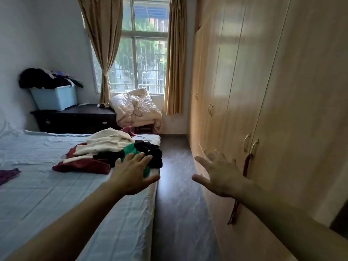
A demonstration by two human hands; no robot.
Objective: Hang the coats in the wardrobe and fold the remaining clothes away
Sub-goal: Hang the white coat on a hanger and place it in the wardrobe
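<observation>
Bare left hand (132,175) and right hand (220,177) reach forward mid-frame, grips wide, fingers spread, holding nothing. The heap of cream, maroon, green and black clothes (111,150) sprawls left-to-right on the blue-sheeted bed (56,185); the light wooden wardrobe (273,91) stands shut at right.

Barred window (146,61) stood at the far end, daylight and green foliage behind it. Tan curtains (105,53) hung on both sides, the left one tied. Pale blue-grey wall (37,34) ran on the left. Dark wood floor (178,194) ran down the middle. Dark low dresser (75,119) in the far corner carried a light blue bin (54,98). A crumpled cream duvet (137,108) was heaped beneath the window.
</observation>
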